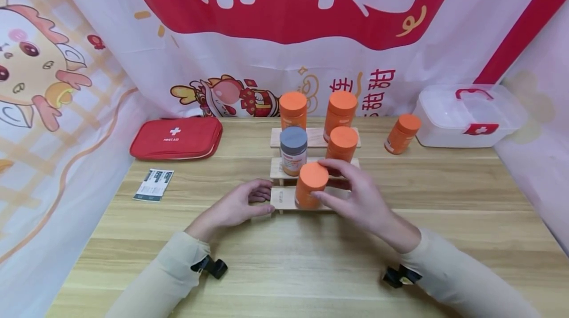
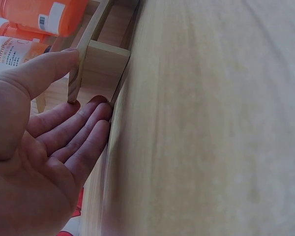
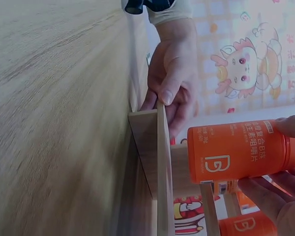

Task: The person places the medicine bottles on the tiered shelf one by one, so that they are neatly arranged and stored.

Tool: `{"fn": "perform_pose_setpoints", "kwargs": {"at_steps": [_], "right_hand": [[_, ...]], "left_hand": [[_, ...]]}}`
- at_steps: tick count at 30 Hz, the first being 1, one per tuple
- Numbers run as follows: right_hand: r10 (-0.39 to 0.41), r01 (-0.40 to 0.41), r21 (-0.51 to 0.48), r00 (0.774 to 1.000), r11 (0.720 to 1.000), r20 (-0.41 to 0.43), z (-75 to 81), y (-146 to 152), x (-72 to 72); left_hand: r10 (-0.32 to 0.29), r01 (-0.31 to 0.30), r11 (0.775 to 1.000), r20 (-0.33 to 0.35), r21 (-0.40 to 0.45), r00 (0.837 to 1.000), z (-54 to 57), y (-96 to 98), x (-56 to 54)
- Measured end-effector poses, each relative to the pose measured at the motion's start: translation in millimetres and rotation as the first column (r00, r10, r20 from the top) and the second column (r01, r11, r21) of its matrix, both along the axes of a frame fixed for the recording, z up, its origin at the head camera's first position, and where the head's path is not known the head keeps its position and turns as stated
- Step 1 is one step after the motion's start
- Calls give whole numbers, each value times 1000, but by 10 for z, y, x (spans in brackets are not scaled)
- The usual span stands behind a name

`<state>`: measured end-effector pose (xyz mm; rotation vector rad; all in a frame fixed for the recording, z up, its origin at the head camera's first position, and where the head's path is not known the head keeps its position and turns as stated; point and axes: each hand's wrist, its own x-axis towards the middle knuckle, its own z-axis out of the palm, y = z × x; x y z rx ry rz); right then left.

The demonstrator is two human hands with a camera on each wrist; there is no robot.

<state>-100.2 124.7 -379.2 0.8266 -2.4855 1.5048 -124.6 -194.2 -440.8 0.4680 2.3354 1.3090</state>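
Observation:
A three-step wooden rack stands on the table. My left hand pinches the left end of its lowest step, thumb on top and fingertips underneath, as the left wrist view shows. My right hand grips an orange bottle by its lid end; a small gap shows between its base and the lowest step in the right wrist view. On the middle step stand a grey-lidded bottle and an orange bottle, partly hidden by my right hand. Two orange bottles stand on the top step.
One more orange bottle stands at right beside a clear-lidded white box. At left lie a red first-aid pouch and a small printed card. A printed cloth hangs behind the table.

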Motion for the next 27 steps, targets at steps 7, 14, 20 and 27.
{"fn": "perform_pose_setpoints", "kwargs": {"at_steps": [7,14,20,27], "right_hand": [[18,-18,-28,1000,999,10,-53,-122,-51],[8,-8,-21,1000,1000,-21,-87,-224,-88],[15,-16,-16,999,1000,-39,-136,-297,-105],[-3,5,22,994,1000,-108,-144,-354,-107]], "left_hand": [[4,-4,1000,13,5,1000,7,0,-3],[8,-9,1000,18,10,1000,12,5,1],[8,-8,1000,18,10,1000,5,1,2],[8,-8,1000,18,8,1000,26,7,-2]]}}
